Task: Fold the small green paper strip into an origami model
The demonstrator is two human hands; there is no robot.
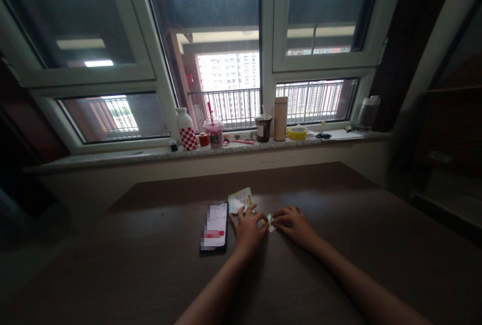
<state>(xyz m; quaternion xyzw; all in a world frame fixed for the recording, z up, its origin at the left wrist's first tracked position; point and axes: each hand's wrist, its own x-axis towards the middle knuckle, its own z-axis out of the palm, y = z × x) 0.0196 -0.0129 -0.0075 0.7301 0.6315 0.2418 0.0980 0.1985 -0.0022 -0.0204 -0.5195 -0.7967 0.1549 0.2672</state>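
Both my hands rest on a dark brown table (339, 244). My left hand (248, 229) and my right hand (293, 223) press together on a small folded piece of paper (269, 222) lying between them on the tabletop. Just beyond my left hand lies a small colourful paper packet (240, 198). A black smartphone (214, 226) with its screen lit lies flat to the left of my left hand.
A stone windowsill (150, 153) runs behind the table with a red-and-white checked bottle (187, 129), a pink drink cup (213, 133), a dark cup (262, 128), a tall beige flask (280, 118), a yellow tape roll (296, 132) and scissors (323, 135).
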